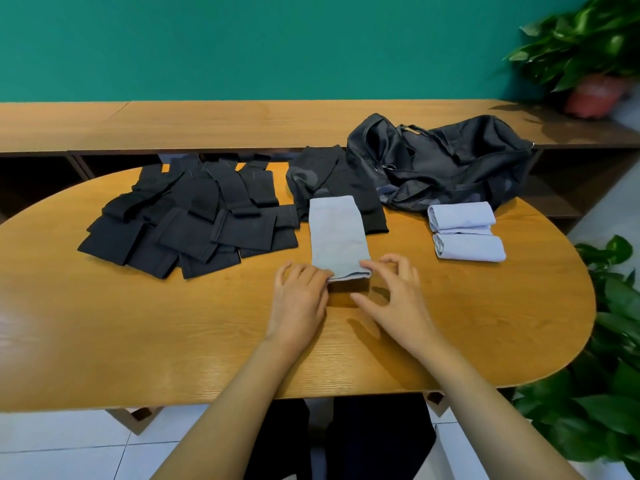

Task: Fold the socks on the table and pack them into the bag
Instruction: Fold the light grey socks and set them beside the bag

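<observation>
A grey sock (337,233) lies lengthwise in the middle of the oval wooden table (138,334). Its near end is raised a little, with a shadow under it. My left hand (299,296) pinches the near left corner. My right hand (398,292) is spread beside the near right corner, its index fingertip on the sock and its thumb apart below. A heap of black socks (194,216) lies at the left. Two folded pale lilac socks (462,218) (469,247) sit at the right. Behind them slumps the black mesh bag (450,161).
A flat stack of dark socks (332,181) lies under the grey sock's far end, next to the bag. A long wooden shelf (207,123) runs behind the table against the green wall. Potted plants stand at the right (588,46) (613,341).
</observation>
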